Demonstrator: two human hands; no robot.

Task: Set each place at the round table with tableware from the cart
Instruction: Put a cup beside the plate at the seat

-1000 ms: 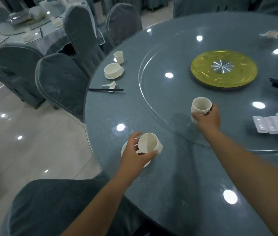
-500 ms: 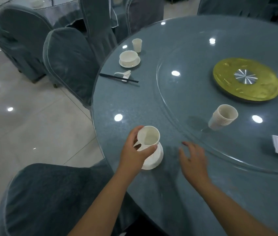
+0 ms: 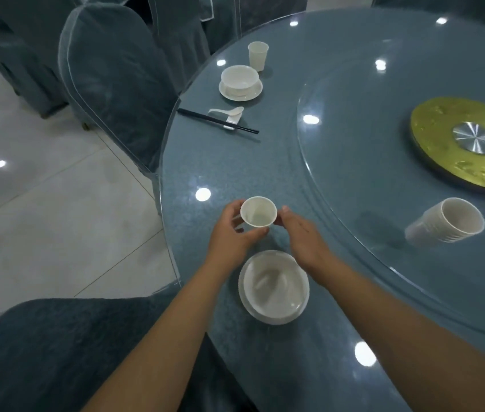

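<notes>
My left hand (image 3: 230,236) grips a single white cup (image 3: 258,211), upright, just beyond a white bowl on its plate (image 3: 274,286) at the near table edge. My right hand (image 3: 303,236) is at the cup's right side, fingertips touching it. A stack of white cups (image 3: 446,226) lies tilted on the glass turntable (image 3: 384,162) to the right. Farther along the round table (image 3: 235,173), a set place holds a bowl on a plate (image 3: 240,83), a cup (image 3: 258,55), a spoon (image 3: 227,112) and black chopsticks (image 3: 217,121).
Covered grey-blue chairs stand at the table's left side (image 3: 116,81), and one is under my arms (image 3: 57,352). A yellow disc with a metal hub (image 3: 467,144) lies at the turntable's middle. Tiled floor lies to the left.
My right hand let go of the cup stack on the turntable and came over to the single cup. My left hand carried that cup from over the bowl to just beyond it.
</notes>
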